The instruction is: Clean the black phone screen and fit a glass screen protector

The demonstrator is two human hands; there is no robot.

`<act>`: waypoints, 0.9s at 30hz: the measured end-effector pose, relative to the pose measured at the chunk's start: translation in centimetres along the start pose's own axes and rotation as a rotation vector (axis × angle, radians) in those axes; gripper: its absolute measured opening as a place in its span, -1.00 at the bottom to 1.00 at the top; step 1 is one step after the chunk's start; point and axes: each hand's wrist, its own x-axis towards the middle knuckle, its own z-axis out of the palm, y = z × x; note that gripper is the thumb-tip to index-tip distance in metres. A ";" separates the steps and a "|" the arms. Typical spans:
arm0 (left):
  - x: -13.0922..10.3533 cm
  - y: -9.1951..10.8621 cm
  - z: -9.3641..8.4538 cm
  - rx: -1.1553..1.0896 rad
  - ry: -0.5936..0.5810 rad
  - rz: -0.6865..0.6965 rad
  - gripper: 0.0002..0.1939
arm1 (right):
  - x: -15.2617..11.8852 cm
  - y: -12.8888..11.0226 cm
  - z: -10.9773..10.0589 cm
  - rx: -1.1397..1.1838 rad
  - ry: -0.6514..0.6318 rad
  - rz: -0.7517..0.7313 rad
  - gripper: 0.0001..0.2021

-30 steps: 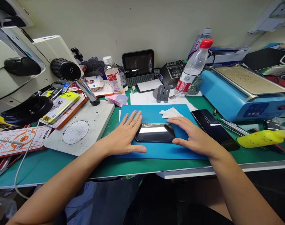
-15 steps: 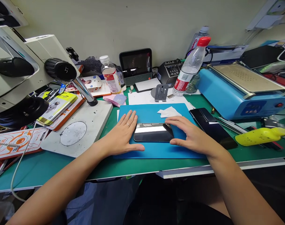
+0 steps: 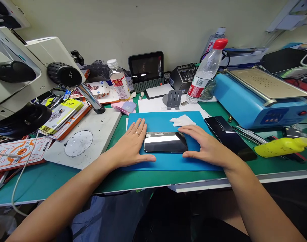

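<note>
A black smartphone (image 3: 165, 144) lies face up and sideways on the blue mat (image 3: 153, 163), its glass catching a bright reflection. Flat on the mat at the phone's left end rests my left hand (image 3: 131, 144), fingers stretched out, thumb apart, a ring on one finger. Around the phone's right end curves my right hand (image 3: 206, 144), with thumb and fingers apart; whether its fingertips touch the phone's edge I cannot tell. Just behind the right fingers is a crumpled white wipe (image 3: 183, 120). A second dark phone or glass panel (image 3: 230, 137) lies right of the mat.
At left stands a microscope (image 3: 65, 75) on a pale base (image 3: 105, 134), beside stacked boxes (image 3: 64, 114). A red-capped bottle (image 3: 202, 77), a small phone stand (image 3: 174, 99) and another bottle (image 3: 118, 82) are behind the mat. To the right are a blue heating machine (image 3: 259, 97) and yellow squeeze bottle (image 3: 279, 147).
</note>
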 end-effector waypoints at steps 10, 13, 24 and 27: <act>0.0 0.0 -0.2 0.030 -0.050 -0.034 0.30 | -0.2 0.1 0.1 -0.019 -0.008 -0.002 -0.18; 0.0 0.0 -0.1 0.044 -0.036 -0.031 0.29 | -0.1 0.0 0.0 -0.020 -0.007 -0.005 -0.18; 0.0 0.0 0.0 0.046 -0.032 -0.022 0.28 | -0.1 0.0 0.1 -0.005 0.009 -0.006 -0.15; 0.0 0.0 0.0 0.044 -0.039 -0.024 0.29 | -0.1 0.0 0.0 -0.005 0.009 -0.010 -0.15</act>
